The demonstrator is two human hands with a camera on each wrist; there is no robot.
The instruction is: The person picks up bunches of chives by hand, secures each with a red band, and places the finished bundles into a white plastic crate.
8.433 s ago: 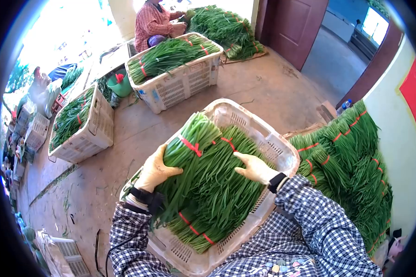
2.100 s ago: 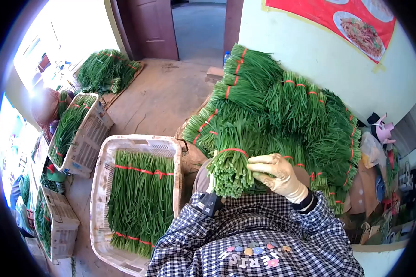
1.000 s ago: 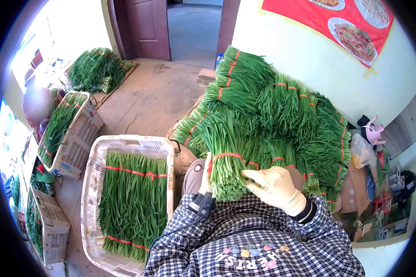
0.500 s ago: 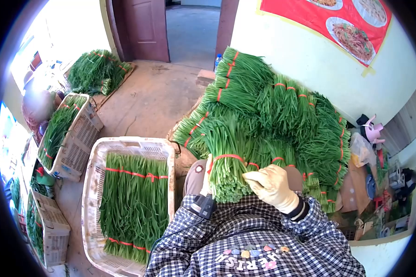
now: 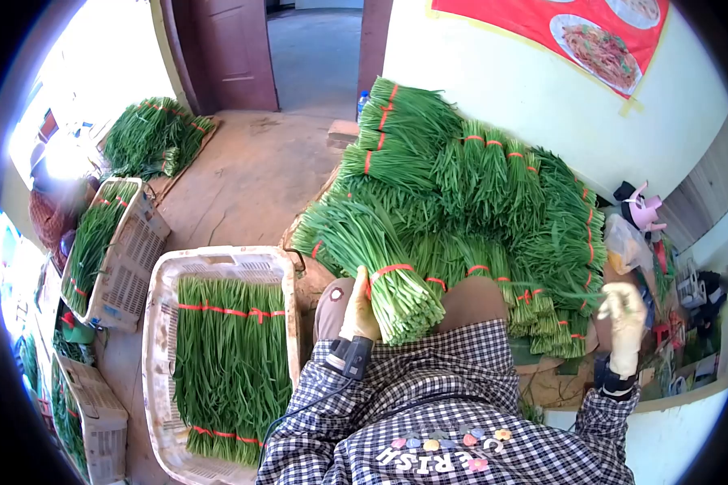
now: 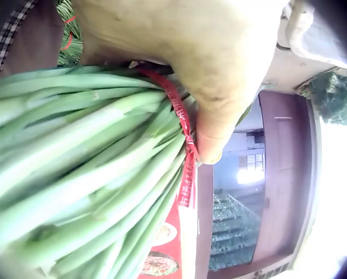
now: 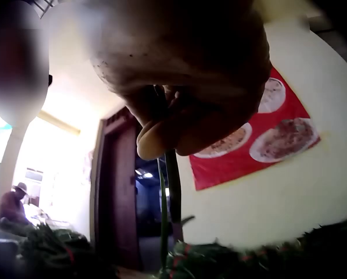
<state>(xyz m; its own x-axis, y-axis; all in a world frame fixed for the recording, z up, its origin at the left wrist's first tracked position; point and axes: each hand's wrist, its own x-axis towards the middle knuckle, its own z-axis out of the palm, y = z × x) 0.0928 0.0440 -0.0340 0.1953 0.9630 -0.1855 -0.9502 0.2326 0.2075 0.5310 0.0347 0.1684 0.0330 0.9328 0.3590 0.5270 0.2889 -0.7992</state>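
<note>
My gloved left hand [image 5: 359, 314] grips a thick bundle of Chinese chives [image 5: 404, 303] above my lap, its cut stem ends tilted down to the right. A red printed tape [image 6: 182, 110] is tied round this bundle, and in the left wrist view my thumb lies right at the tape's knot. Out to the right, my gloved right hand [image 5: 623, 315] pinches a thin chive leaf [image 7: 164, 215] between thumb and curled fingers; the leaf hangs down from them in the right wrist view.
A white plastic crate [image 5: 155, 364] with taped chive bundles stands at my left. A large heap of bundles [image 5: 493, 202] lies ahead against the wall. Further left are another filled crate [image 5: 125, 275], a seated person [image 7: 13, 206] and a smaller chive pile [image 5: 150, 137].
Earlier both hands worked at the crate, then at this bundle on my lap. Since half a second ago my right hand has pulled away rightward with a leaf; the bundle has tilted.
</note>
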